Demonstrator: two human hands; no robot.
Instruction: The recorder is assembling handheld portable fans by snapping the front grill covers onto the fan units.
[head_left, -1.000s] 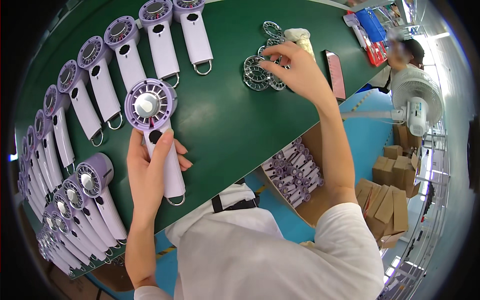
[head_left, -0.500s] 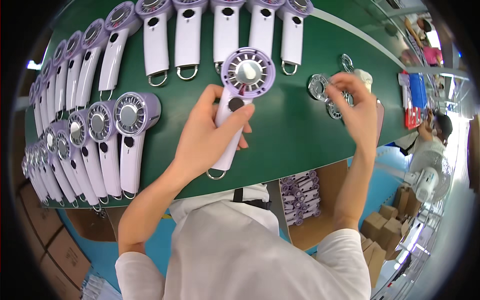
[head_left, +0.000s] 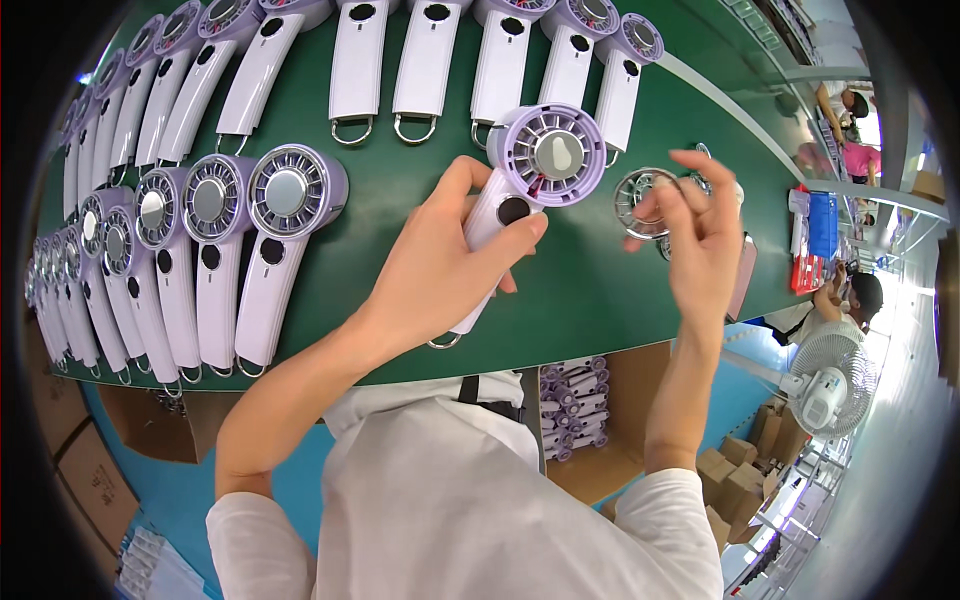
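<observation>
Premises: a factory workshop, apparently an assembly area. Findings: a long green desk [head_left: 570, 300] carries rows of matching lavender fans [head_left: 212, 300]; another handheld fan [head_left: 557, 155] is in the worker's left hand [head_left: 435, 260]. An open carton [head_left: 628, 430] below the desk edge contains many more. Brown boxes [head_left: 738, 487] stand over the blue floor [head_left: 185, 490], near a white electric fan [head_left: 824, 398]. A second person [head_left: 842, 308] is at right, near a blue bin [head_left: 823, 225].

A green table [head_left: 570, 290] bears rows of lilac handheld fans [head_left: 210, 310] and clear rings [head_left: 703, 151].
</observation>
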